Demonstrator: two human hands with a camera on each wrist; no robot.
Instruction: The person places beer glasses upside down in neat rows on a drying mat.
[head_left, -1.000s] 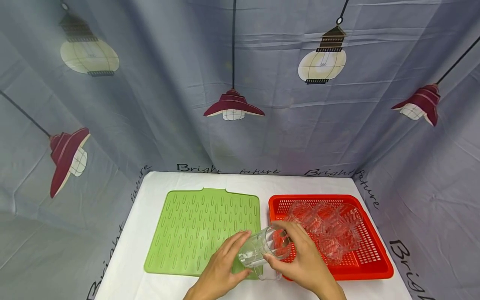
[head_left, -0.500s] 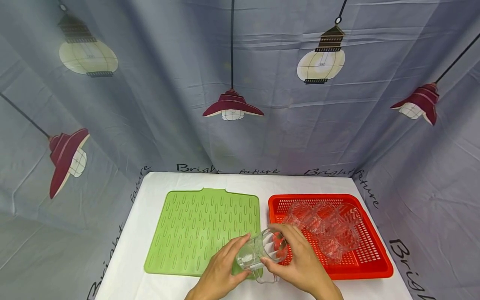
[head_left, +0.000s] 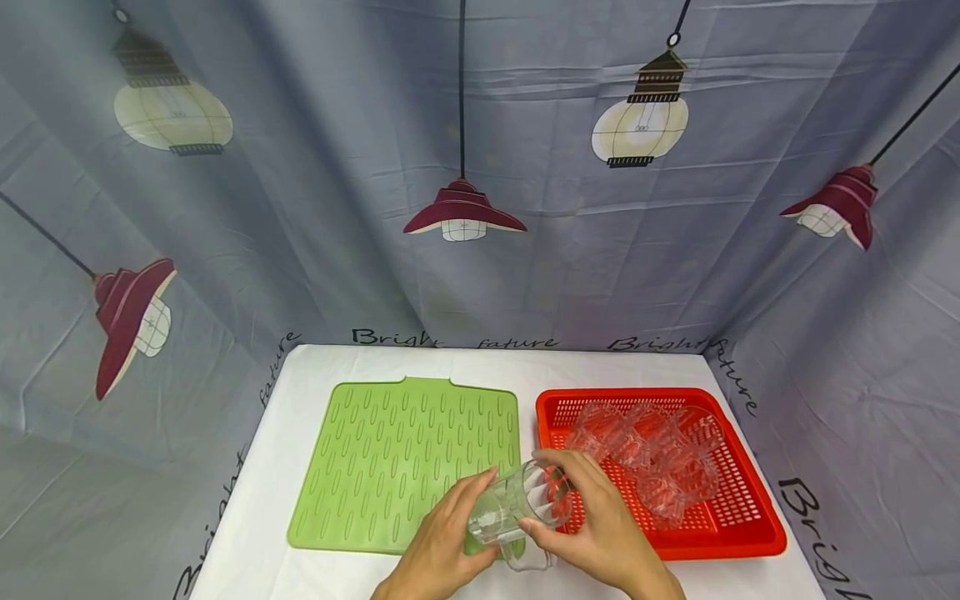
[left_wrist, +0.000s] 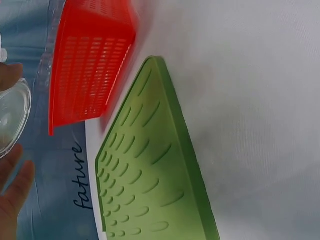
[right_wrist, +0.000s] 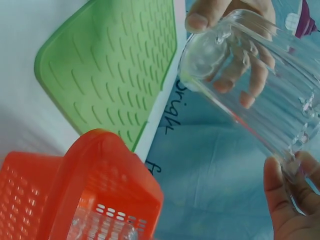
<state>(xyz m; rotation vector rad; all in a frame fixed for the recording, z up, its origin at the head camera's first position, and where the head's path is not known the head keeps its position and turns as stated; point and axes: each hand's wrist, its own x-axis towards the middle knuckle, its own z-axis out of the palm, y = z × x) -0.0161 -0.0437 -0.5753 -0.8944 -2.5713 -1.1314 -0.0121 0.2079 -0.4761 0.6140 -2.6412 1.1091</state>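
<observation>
A clear glass mug (head_left: 498,512) with its handle hanging below is held on its side, tilted, above the table's front part. The left hand (head_left: 444,543) grips the base end between thumb and fingers. At the rim, the right hand (head_left: 603,533) pinches the glass, thumb below and fingers above. Close up in the right wrist view, the mug (right_wrist: 250,75) shows the left hand's fingers through its wall. Only part of its round base (left_wrist: 12,115) enters the left wrist view.
A green ridged drying mat (head_left: 405,458) lies on the white table (head_left: 315,362) left of the mug. To the right stands a red perforated basket (head_left: 757,533) with several glass mugs (head_left: 667,454) inside. A grey printed curtain (head_left: 540,275) surrounds the table.
Both hands have brought the mug slightly left and down, away from the basket. Its handle has shifted a little to the left too. Basket and mat stay put.
</observation>
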